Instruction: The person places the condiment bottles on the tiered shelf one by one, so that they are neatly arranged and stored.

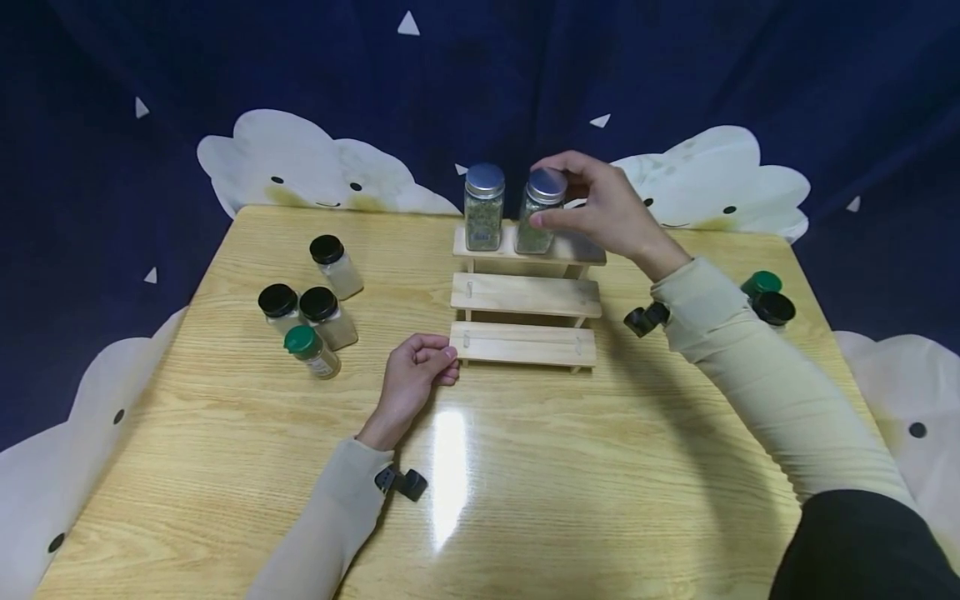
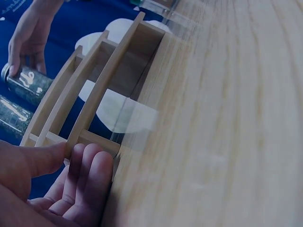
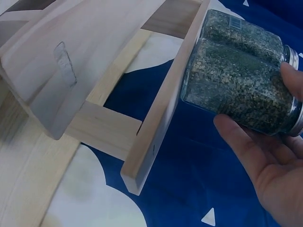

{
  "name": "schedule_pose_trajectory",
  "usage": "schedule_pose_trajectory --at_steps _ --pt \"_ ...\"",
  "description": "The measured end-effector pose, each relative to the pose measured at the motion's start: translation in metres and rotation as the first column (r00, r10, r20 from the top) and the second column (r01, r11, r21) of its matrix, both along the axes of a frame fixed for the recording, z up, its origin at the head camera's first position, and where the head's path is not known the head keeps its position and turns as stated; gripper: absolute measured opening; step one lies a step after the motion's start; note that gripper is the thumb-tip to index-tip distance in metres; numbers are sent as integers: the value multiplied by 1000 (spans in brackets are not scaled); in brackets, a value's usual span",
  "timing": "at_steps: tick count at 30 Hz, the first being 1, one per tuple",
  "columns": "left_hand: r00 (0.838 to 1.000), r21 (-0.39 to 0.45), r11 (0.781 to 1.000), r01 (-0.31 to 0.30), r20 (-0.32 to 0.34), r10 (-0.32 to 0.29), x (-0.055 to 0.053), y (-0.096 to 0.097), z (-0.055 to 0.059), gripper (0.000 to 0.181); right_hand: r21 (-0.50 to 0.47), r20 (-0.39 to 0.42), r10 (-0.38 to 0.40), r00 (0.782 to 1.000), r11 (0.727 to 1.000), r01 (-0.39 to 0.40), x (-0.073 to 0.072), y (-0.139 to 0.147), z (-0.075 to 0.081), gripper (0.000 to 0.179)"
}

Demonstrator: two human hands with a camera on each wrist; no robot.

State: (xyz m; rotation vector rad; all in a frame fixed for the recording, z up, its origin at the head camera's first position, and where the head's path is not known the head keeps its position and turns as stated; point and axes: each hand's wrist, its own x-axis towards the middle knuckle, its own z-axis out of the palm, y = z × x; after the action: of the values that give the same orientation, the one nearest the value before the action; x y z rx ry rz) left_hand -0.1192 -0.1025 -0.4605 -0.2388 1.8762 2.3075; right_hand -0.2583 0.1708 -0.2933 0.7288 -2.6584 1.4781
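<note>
A three-tier wooden spice rack (image 1: 525, 343) stands on the table. My left hand (image 1: 412, 371) pinches the left end of its lowest step, thumb on top and fingers curled below, as the left wrist view also shows. My right hand (image 1: 611, 208) holds a glass jar (image 1: 532, 239) of dried green herbs with a silver lid, thumb in front and fingers behind near the lid. In the right wrist view this jar (image 3: 236, 90) has its base at the top step. A matching herb jar (image 1: 484, 221) stands upright to its left on that step.
At the left stand several jars: black-lidded ones (image 1: 341, 275) with pale contents and a smaller green-lidded one (image 1: 321, 362). Near the right edge, a green lid (image 1: 761, 282) and a black lid (image 1: 773, 308) show, partly hidden by my right sleeve. A dark blue curtain (image 1: 480, 75) hangs behind the table.
</note>
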Motion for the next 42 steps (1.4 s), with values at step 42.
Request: schedule_pose_trajectory --at_steps 42 --pt "1000 -24 1000 4 3 -4 1 2 1 15 10 67 -44 997 999 43 14 31 4 66"
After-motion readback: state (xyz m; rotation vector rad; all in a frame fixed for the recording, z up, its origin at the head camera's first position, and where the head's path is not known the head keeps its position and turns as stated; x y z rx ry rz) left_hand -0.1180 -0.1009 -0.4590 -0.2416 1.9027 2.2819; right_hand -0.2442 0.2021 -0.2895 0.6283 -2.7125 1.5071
